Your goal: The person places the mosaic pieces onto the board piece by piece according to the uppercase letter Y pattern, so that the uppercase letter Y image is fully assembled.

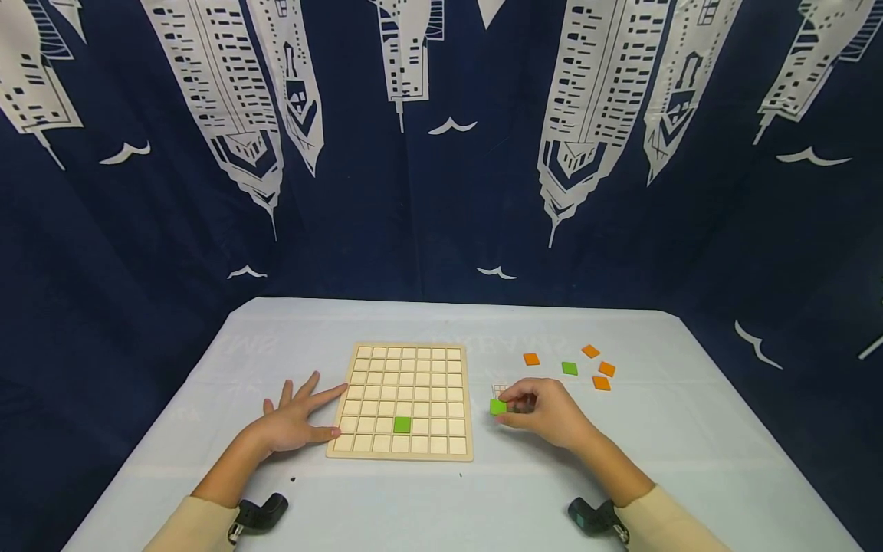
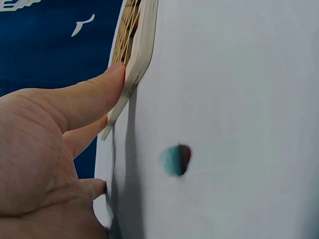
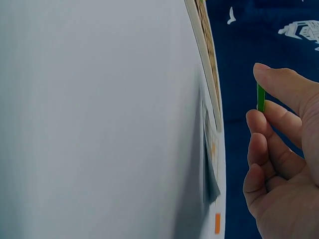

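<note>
A wooden grid board (image 1: 400,458) lies on the table, with one green tile (image 1: 402,425) in a square of its second row from the front. My left hand (image 1: 288,422) spreads its fingers at the board's left side, thumb and a finger touching the edge; the left wrist view shows the thumb against the board's side (image 2: 146,47). Right of the board, my right hand (image 1: 552,414) pinches a second green tile (image 1: 497,407) between thumb and fingers. In the right wrist view this tile (image 3: 260,98) is edge-on, held above the table. Under it, a small gridded card (image 1: 500,390) is partly hidden.
Several orange tiles, one (image 1: 531,359) nearer the board and one (image 1: 602,383) farther right, lie behind my right hand with a loose green tile (image 1: 569,369). The white table (image 1: 386,506) ends before a dark blue printed curtain (image 1: 414,199).
</note>
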Action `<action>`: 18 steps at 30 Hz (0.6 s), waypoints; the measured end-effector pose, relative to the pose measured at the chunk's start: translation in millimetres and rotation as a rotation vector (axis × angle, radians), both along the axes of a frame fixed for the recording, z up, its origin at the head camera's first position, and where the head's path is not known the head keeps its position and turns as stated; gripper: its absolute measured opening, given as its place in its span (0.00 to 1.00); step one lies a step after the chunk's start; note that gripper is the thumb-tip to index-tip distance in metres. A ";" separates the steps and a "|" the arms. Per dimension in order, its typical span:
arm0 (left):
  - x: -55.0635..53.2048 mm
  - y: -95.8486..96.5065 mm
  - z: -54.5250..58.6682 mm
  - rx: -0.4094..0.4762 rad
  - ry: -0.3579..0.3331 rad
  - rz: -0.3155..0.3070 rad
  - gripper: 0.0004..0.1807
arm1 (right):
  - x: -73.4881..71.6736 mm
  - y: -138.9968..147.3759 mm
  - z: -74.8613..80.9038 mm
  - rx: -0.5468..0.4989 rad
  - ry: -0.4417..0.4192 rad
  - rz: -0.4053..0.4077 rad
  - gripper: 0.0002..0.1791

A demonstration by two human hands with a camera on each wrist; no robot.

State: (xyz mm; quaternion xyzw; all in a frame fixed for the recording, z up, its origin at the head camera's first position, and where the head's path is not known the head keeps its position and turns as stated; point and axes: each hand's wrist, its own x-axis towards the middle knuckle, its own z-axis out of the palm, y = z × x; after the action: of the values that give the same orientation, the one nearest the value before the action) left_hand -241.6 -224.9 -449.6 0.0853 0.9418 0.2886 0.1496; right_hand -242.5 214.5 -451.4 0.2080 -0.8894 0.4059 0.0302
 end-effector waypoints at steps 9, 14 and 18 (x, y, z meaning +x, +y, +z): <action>0.5 0.5 0.6 0.016 -0.004 -0.005 0.47 | -1.9 -16.4 1.8 -0.016 -0.018 0.036 0.12; 0.5 1.2 0.9 0.008 0.001 -0.003 0.47 | -3.0 -22.8 2.0 -0.025 -0.019 0.037 0.13; 0.5 0.8 0.9 -0.003 0.002 0.000 0.48 | -4.5 -28.0 2.1 -0.033 -0.022 0.040 0.13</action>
State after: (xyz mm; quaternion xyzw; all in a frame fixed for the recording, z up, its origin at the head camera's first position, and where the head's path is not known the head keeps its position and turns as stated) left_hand -241.2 -224.1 -448.7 0.0853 0.9424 0.2873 0.1486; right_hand -247.0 186.5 -449.3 0.2207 -0.8785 0.4234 0.0156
